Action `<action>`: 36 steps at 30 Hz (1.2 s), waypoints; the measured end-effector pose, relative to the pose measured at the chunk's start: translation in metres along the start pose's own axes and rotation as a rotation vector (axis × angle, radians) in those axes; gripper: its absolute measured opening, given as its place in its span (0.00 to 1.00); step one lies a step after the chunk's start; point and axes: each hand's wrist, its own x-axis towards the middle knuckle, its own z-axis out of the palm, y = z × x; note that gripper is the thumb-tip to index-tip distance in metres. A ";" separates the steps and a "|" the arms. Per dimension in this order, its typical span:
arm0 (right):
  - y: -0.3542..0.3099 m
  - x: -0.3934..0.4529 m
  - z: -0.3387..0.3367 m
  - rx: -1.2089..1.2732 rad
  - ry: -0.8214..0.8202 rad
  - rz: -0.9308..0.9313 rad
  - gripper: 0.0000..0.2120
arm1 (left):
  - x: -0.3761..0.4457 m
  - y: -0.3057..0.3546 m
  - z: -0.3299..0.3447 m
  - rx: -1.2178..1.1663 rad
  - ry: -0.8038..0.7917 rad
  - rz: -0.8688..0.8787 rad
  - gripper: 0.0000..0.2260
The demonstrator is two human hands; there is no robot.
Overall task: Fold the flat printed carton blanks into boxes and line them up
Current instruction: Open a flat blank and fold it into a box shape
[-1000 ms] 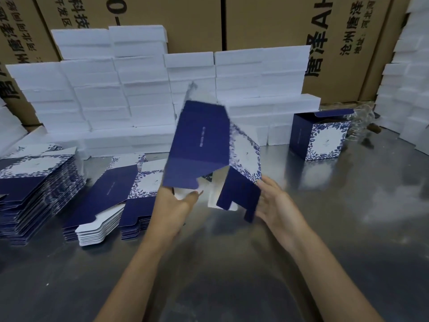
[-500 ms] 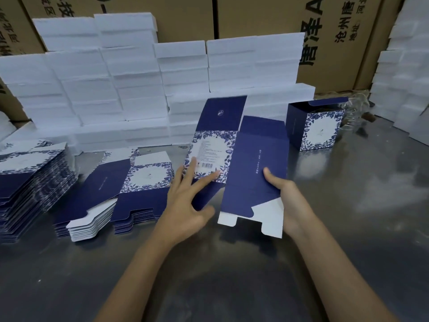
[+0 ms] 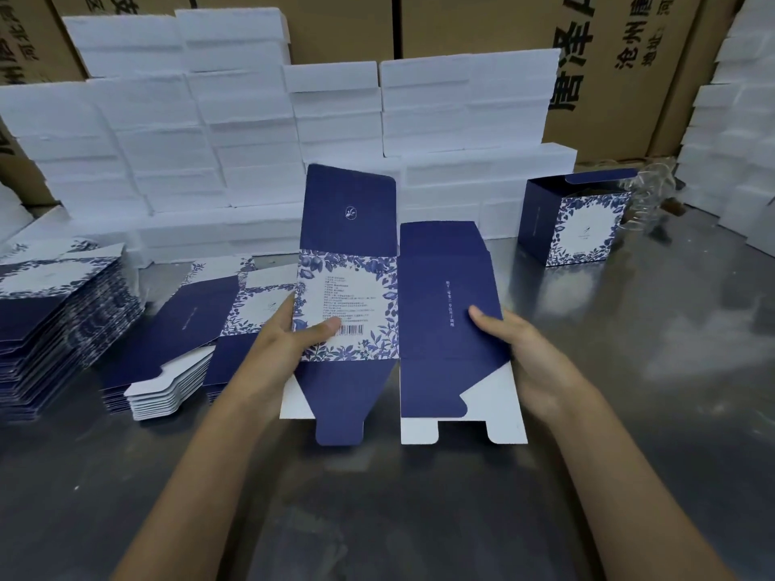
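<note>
Carton blank (image 3: 398, 312) is held up at centre view, above the table (image 3: 629, 371), flattened tube with two panels facing the camera: floral barcode panel at 9 o'clock side, plain navy panel at 3 o'clock side. Left hand (image 3: 289, 341) grips the left edge, thumb on the printed face near the barcode, fingers behind. Right hand (image 3: 528, 354) grips the right edge, thumb on the navy panel, fingers behind. Holding opposite edges like this looks like setup for pushing them inward to pop the tube open into a square. Top lid flap stands up at 12 o'clock, bottom lock flaps hang at 6 o'clock, none tucked yet, so folding of this one is at an early stage by my read.

One finished box (image 3: 574, 220) stands upright at 2 o'clock, lid flap open, probably the start of the line. Stacks of flat blanks (image 3: 176, 337) lie at 9 o'clock within left-hand reach, with a taller stack (image 3: 54, 312) further out at 9 o'clock. White foam blocks (image 3: 251, 132) are piled along the back at 12 o'clock, with brown shipping cartons (image 3: 608, 56) behind them.
</note>
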 end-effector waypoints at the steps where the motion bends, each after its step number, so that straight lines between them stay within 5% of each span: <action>1: 0.001 0.001 0.000 -0.005 0.008 -0.030 0.16 | 0.000 0.001 0.000 0.001 -0.006 0.002 0.16; 7: 0.004 0.004 -0.001 -0.023 -0.028 -0.012 0.14 | 0.002 0.005 0.000 0.022 0.148 -0.046 0.15; 15: 0.002 0.004 0.002 -0.011 0.058 -0.004 0.12 | 0.003 0.000 0.002 0.099 0.115 -0.001 0.10; 19: 0.000 0.001 0.000 -0.077 -0.005 -0.008 0.11 | 0.005 -0.002 0.005 0.161 0.308 -0.031 0.31; 23: -0.002 -0.001 -0.003 -0.077 -0.103 0.073 0.14 | 0.010 -0.003 0.001 0.199 0.459 0.035 0.36; 25: -0.002 0.000 -0.005 -0.147 -0.093 0.061 0.13 | 0.009 -0.002 0.001 0.169 0.513 0.073 0.34; 28: -0.005 0.006 -0.006 -0.294 0.032 -0.025 0.12 | 0.008 -0.005 0.003 0.105 0.381 0.063 0.24; 31: -0.007 0.007 -0.007 -0.189 0.091 -0.025 0.12 | 0.010 -0.013 0.010 0.270 0.265 0.090 0.14; 36: -0.008 -0.003 -0.013 0.063 -0.058 0.055 0.15 | 0.011 -0.015 0.019 0.400 0.395 0.196 0.14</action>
